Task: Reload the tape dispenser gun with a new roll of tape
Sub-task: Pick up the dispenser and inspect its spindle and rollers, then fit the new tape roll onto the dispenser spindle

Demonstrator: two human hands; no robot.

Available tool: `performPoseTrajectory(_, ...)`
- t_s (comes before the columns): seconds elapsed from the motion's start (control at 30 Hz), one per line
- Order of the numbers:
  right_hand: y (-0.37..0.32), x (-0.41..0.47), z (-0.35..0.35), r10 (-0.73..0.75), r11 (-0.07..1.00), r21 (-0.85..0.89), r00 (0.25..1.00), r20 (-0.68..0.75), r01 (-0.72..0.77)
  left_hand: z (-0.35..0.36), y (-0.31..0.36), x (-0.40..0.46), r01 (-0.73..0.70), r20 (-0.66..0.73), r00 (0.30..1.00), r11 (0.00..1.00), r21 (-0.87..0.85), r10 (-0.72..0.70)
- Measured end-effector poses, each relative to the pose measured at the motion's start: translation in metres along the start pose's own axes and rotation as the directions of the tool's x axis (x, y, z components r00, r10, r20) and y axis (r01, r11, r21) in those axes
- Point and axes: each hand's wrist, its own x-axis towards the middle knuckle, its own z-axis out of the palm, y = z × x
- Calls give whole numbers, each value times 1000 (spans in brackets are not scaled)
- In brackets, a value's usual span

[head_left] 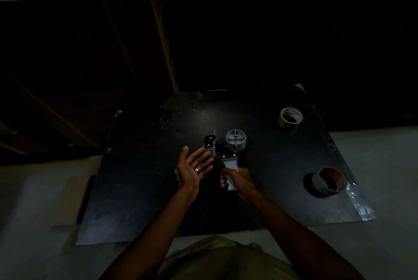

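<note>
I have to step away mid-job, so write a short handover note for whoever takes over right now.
Right hand grips the handle of the tape gun on the black mat.
Left hand is open beside the gun, holding nothing.
Spool hub is bare.
Tape roll at far right; another roll at near right, both untouched.
Left: seat a new roll, thread the tape.
</note>
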Motion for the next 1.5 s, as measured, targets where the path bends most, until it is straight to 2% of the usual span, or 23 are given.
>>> performPoseTrajectory(0.13, 7, 9, -9, -13, 998, -59, 1000, 20, 14, 10, -3, 4, 2, 30, 1000, 999, 38, -4)
performPoseTrajectory(0.27, 14, 25, -20, -23, 987, -158, 1000, -18, 20, 20, -8, 8, 7, 69, 998, 998, 66, -12)
performPoseTrajectory(0.37, 5, 26, -33, -60, 934, -351, 998, 17, 62, 28, -11, 11, 9, 98, 995, 998, 67, -16)
performPoseTrajectory(0.43, -5, 26, -48, -118, 915, -389, 993, -2, 108, 34, -11, 12, 9, 112, 994, 998, 59, -16)
performPoseTrajectory(0.53, -29, 49, -83, -226, 921, -357, 960, -166, 155, 43, -11, 15, 5, 131, 991, 998, 65, -14)
performPoseTrajectory(0.6, -43, 76, -111, -417, 799, -559, 874, -249, 222, 50, -11, 16, -4, 140, 990, 998, 68, -5)
performPoseTrajectory(0.67, -64, 98, -138, -585, 645, -719, 773, -246, 259, 57, -11, 17, -17, 150, 989, 998, 66, 7)
performPoseTrajectory(0.73, -92, 109, -156, -659, 482, -857, 720, -218, 182, 66, -12, 17, -32, 159, 987, 997, 74, 20)
performPoseTrajectory(0.83, -127, 122, -174, -627, 228, -973, 761, -167, -25, 76, -14, 16, -38, 169, 985, 996, 77, 25)
performPoseTrajectory(0.93, -142, 130, -184, -567, 3, -990, 815, -117, -140, 82, -15, 17, -55, 183, 982, 996, 77, 40)
performPoseTrajectory(1.0, -147, 131, -182, -538, -52, -987, 837, -100, -151, 85, -14, 18, -67, 180, 982, 996, 66, 54)
performPoseTrajectory(1.1, -153, 126, -159, -437, 133, -991, 898, -54, 5, 89, -13, 19, -77, 173, 983, 996, 54, 66)
performPoseTrajectory(1.2, -157, 113, -125, -336, 423, -895, 942, -7, 144, 94, -13, 18, -96, 149, 985, 991, 94, 81)
performPoseTrajectory(1.27, -158, 95, -103, -236, 706, -683, 972, 19, 185, 99, -15, 16, -147, 126, 984, 979, 142, 129)
performPoseTrajectory(1.33, -157, 78, -87, -114, 938, -319, 991, 76, 132, 103, -16, 13, -262, 81, 964, 954, 146, 252)
performPoseTrajectory(1.37, -157, 70, -82, -95, 978, -174, 989, 117, 115, 104, -16, 12, -329, 77, 944, 932, 154, 321)
performPoseTrajectory(1.4, -156, 60, -77, -105, 987, -104, 984, 145, 120, 105, -16, 12, -393, 94, 920, 902, 178, 382)
performPoseTrajectory(1.5, -152, 39, -67, -155, 986, -37, 970, 188, 164, 106, -12, 9, -507, 195, 862, 808, 302, 468)
